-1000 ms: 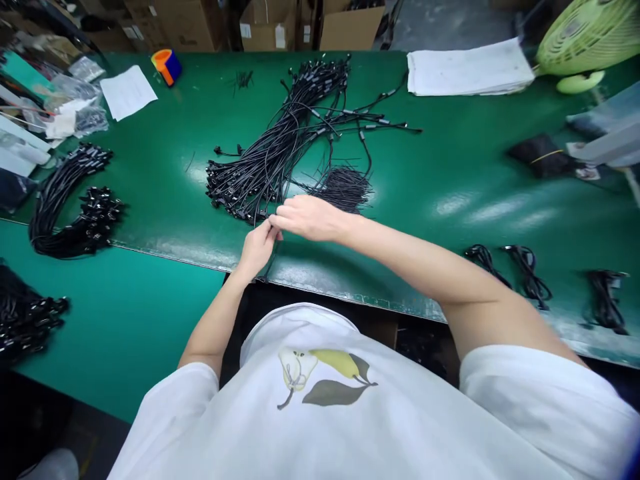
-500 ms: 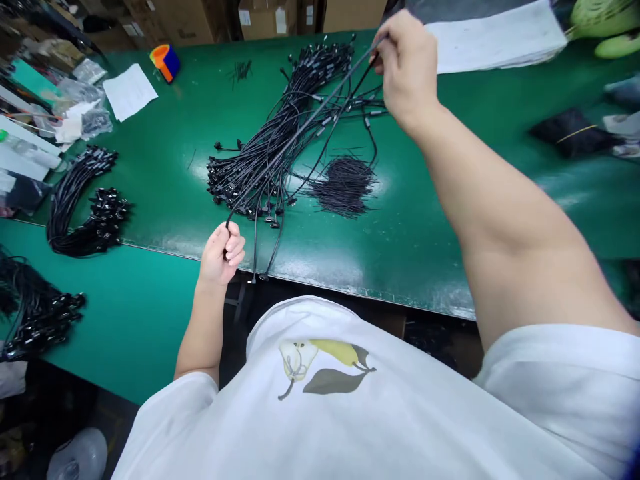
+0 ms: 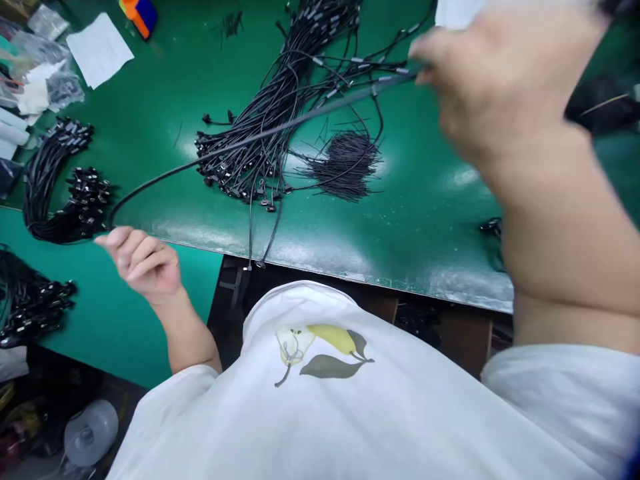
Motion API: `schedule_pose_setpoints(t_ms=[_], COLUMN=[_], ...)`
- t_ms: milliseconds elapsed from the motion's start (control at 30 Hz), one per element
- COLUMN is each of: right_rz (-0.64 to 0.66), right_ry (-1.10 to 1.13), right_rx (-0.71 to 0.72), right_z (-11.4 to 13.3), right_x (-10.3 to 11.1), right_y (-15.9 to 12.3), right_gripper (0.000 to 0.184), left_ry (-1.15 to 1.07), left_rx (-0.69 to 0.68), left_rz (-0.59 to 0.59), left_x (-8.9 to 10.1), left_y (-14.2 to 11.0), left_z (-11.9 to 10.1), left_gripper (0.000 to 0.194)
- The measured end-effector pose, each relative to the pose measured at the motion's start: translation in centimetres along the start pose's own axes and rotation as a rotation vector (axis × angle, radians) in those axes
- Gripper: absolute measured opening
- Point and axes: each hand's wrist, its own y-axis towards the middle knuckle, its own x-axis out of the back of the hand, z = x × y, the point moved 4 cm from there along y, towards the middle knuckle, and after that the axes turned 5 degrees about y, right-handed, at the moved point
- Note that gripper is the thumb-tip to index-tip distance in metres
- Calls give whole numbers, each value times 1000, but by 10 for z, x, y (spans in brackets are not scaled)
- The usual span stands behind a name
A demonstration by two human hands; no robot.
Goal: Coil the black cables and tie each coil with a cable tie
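A black cable (image 3: pixel 250 139) stretches across the bench from one of my hands to the other, sagging near its left end. My left hand (image 3: pixel 145 260) is closed on that end, over the front edge of the green table. Close to the camera and blurred, my right hand (image 3: pixel 505 87) pinches the other end at the upper right. Beneath the cable lies a large bundle of black cables (image 3: pixel 280 113) with small connectors at the near end. Two cable ends from it hang over the table edge. A pile of short thin black strands (image 3: pixel 349 165) sits right of the bundle.
On the left are a curved cable bundle (image 3: pixel 45 180) and another bundle (image 3: pixel 35 300) on a lower green surface. A white paper (image 3: pixel 100 50), plastic bags (image 3: pixel 63 87) and an orange and blue tape roll (image 3: pixel 140 15) lie toward the back left.
My hands have moved apart, the left hand leftward and the right hand rightward and closer to the camera. The cable between them now runs flatter and longer. The view has tilted down.
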Motion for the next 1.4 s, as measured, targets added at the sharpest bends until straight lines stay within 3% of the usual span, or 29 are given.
schedule_pose_setpoints(t_ms=[100, 133, 167, 267, 300, 367, 567, 767, 1100, 1233, 1333, 1400], right_rz=[229, 330, 409, 421, 395, 372, 310, 198, 55, 51, 113, 229], right_ry=[-428, -417, -388, -392, -405, -407, -167, -75, -262, -384, -463, -445], right_rx=[442, 544, 605, 573, 509, 405, 266, 159, 38, 30, 193, 358], right_z=[12, 16, 21, 26, 23, 9, -52, -95, -138, -136, -108, -79], right_x=[-60, -79, -93, -106, -102, -89, -66, -73, -79, -78, -75, -77], right_y=[-77, -101, -120, -139, -135, -123, -106, -114, -122, -125, -136, -147], right_gripper=[38, 35, 35, 43, 45, 45, 34, 39, 41, 41, 36, 31], left_ry=[214, 269, 400, 471, 402, 213, -63, -100, -19, -28, -74, -94], left_rx=[167, 204, 261, 500, 585, 747, 1035, 960, 975, 969, 958, 928], left_rz=[67, 100, 211, 651, 730, 747, 505, 192, 267, 236, 223, 218], left_x=[-33, -49, -68, -118, -128, -134, -118, -97, -70, -63, -63, -66], left_y=[-13, -19, -27, -59, -68, -76, -63, -42, -42, -42, -40, -38], left_z=[29, 42, 57, 96, 103, 110, 108, 100, 108, 106, 103, 103], left_gripper=[16, 15, 18, 27, 30, 35, 26, 32, 17, 19, 24, 24])
